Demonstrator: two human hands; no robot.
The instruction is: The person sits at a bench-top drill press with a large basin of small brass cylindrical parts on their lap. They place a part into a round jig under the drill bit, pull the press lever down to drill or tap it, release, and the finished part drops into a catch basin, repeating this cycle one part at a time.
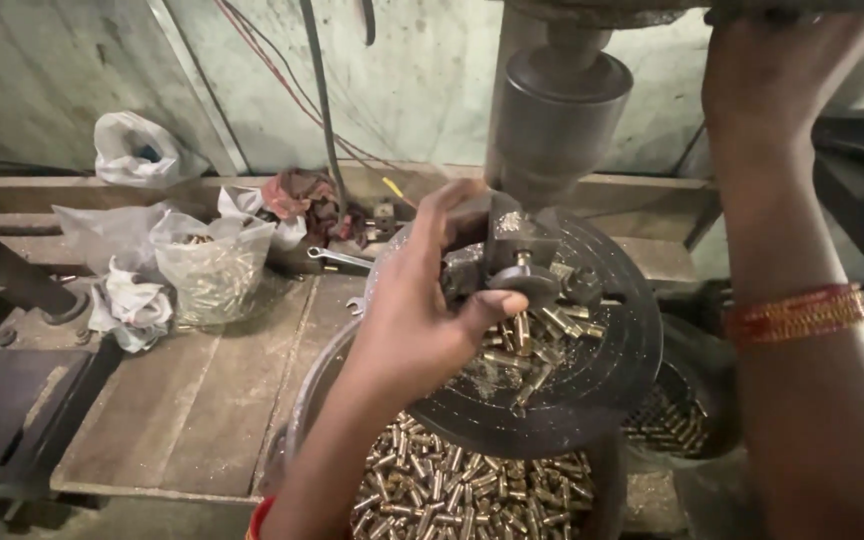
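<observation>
My left hand [422, 305] reaches up to the fixture [524, 262] at the middle of a round dark machine table [612, 360], thumb and fingers closed around a small brass piece there. Several loose brass pieces [542, 335] lie on the table just right of my thumb. Above the fixture hangs the grey drill spindle [555, 115]. My right hand [767, 75] is raised to the top of the frame, gripping something on the machine that is cut off from view; a red and gold bangle [797, 312] circles that wrist.
A round tub [472, 495] full of brass pieces sits under the machine table, with a second dark container [677, 420] of them at right. On the wooden bench [192, 400] stand clear plastic bags [214, 265], a spanner [337, 259] and rags [297, 195]. Cables run down the wall.
</observation>
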